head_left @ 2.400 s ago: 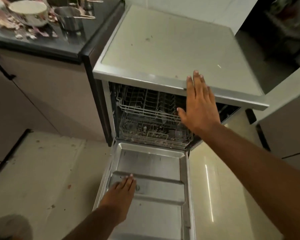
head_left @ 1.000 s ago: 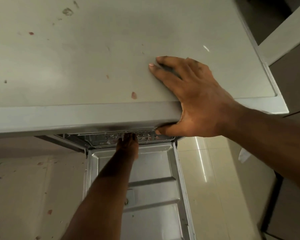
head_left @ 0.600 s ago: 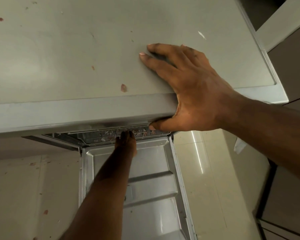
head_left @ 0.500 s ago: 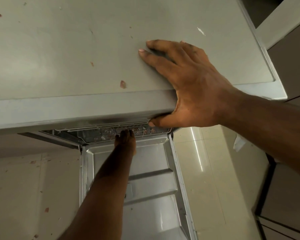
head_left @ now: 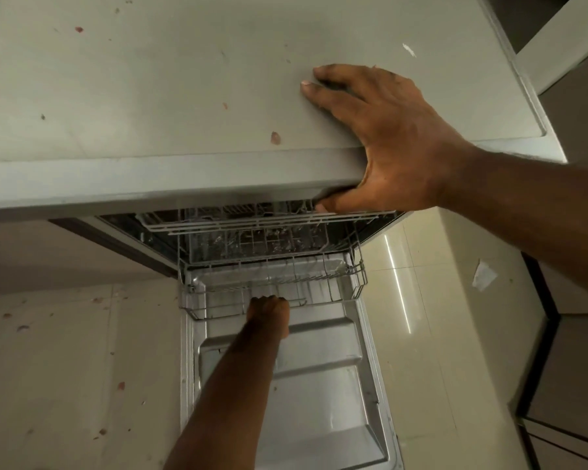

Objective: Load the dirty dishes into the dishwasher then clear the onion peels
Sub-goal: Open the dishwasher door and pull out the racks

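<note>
The grey dishwasher [head_left: 150,96] fills the upper view, and its steel door [head_left: 319,401] lies open flat below. My left hand [head_left: 268,312] grips the front rail of the lower wire rack [head_left: 358,279], which sticks partly out over the door. My right hand [head_left: 384,137] rests flat on the dishwasher top near the front edge, fingers spread, thumb hooked under the lip. An upper rack [head_left: 252,220] shows just under the top. No dishes are in view. Small onion peel bits [head_left: 275,138] lie on the top.
Peel scraps [head_left: 22,328] dot the tiled floor left of the door. A white paper scrap [head_left: 483,275] lies on the glossy floor to the right. Dark cabinets [head_left: 571,368] stand at the far right.
My left hand has closed on the lower rack's front rail and drawn the rack out over the door. My right hand stays on the top.
</note>
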Action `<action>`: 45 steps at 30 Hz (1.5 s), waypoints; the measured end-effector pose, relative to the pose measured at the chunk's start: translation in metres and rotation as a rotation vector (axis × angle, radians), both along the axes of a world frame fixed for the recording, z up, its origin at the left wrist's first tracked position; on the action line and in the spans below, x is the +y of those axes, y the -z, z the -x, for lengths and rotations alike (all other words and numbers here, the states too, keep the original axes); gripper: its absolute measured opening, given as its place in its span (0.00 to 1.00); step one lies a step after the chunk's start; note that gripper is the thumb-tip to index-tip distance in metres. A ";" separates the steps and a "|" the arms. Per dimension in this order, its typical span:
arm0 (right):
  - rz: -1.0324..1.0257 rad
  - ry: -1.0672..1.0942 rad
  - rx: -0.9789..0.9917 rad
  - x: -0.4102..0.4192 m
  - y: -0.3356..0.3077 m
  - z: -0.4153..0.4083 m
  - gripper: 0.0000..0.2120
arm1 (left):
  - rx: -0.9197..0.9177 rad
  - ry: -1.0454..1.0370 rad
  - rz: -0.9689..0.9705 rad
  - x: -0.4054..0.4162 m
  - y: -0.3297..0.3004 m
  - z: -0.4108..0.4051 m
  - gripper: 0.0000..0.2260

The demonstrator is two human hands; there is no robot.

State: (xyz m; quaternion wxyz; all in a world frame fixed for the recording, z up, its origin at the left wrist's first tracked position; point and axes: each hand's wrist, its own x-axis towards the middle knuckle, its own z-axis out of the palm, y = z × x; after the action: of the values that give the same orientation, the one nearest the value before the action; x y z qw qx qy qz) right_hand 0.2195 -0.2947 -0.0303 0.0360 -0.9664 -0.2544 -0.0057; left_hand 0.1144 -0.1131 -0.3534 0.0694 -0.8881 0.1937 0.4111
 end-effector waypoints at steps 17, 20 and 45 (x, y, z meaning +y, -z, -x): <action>0.023 0.018 -0.041 0.004 -0.001 0.003 0.59 | 0.199 -0.037 0.130 0.005 -0.019 0.136 0.19; 0.020 0.013 -0.042 0.004 0.000 0.002 0.59 | 0.274 -0.035 0.156 0.005 -0.019 0.164 0.17; 0.006 -0.027 -0.072 0.001 0.002 -0.003 0.59 | -0.880 0.085 0.681 -0.020 -0.134 -0.057 0.36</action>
State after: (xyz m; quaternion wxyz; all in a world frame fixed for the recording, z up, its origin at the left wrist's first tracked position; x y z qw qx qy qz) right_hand 0.2224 -0.2940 -0.0327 0.0242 -0.9621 -0.2687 -0.0391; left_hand 0.1713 -0.1329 -0.2198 -0.1306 -0.9395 0.3042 -0.0876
